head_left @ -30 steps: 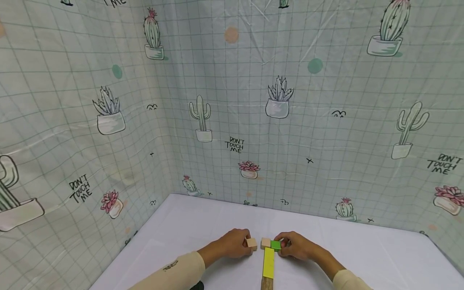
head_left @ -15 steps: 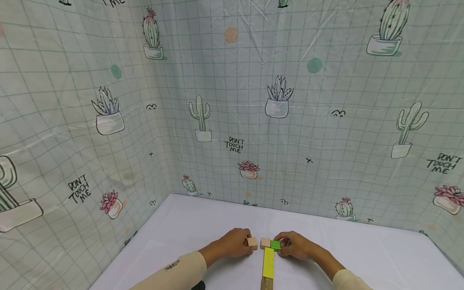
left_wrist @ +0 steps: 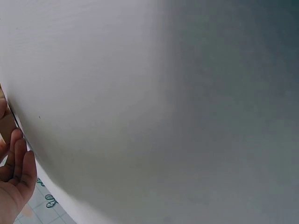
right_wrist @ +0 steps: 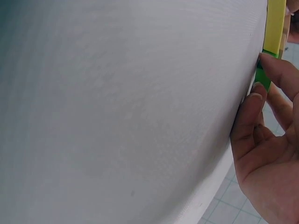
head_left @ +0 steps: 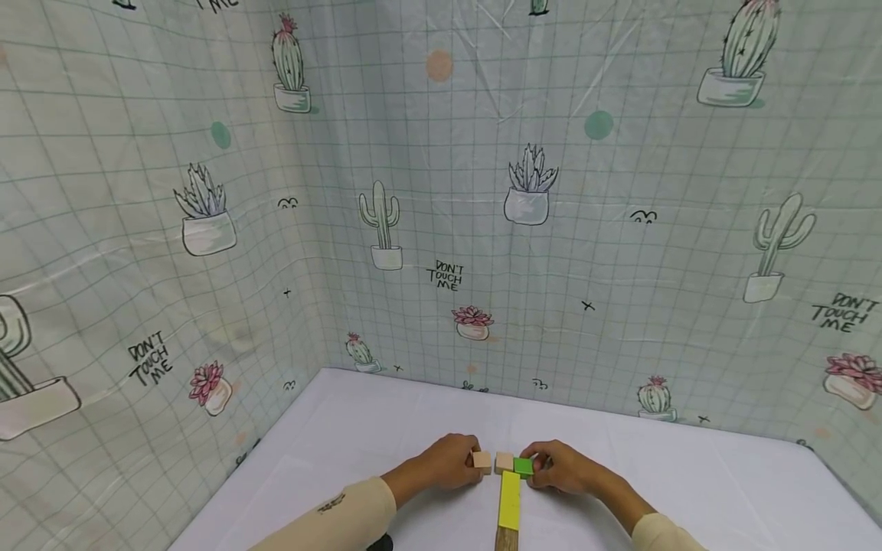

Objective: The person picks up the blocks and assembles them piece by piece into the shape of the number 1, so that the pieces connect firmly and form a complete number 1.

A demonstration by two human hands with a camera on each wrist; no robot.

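My left hand (head_left: 451, 462) grips a small plain wooden block (head_left: 481, 463) between thumb and fingers, low over the white table. To its right, across a narrow gap, lies a second plain wooden block (head_left: 504, 463). Right beside that one is a green block (head_left: 524, 467), pinched at its right side by my right hand (head_left: 563, 467). A long yellow block (head_left: 510, 501) runs toward me from below these two, with a brown wooden block (head_left: 507, 539) at its near end. In the right wrist view, thumb and fingertips meet around the green block (right_wrist: 262, 79), close to the yellow block (right_wrist: 275, 23).
The white table (head_left: 620, 505) reaches back to a hanging cloth (head_left: 551, 268) printed with cacti, which also rises on the left. A dark round object (head_left: 381, 543) shows partly at the bottom edge beside the left sleeve (head_left: 338, 516).
My left hand and its wooden block have slid slightly to the right, narrowing the gap to the middle wooden block. My right hand stays practically still on the green block.
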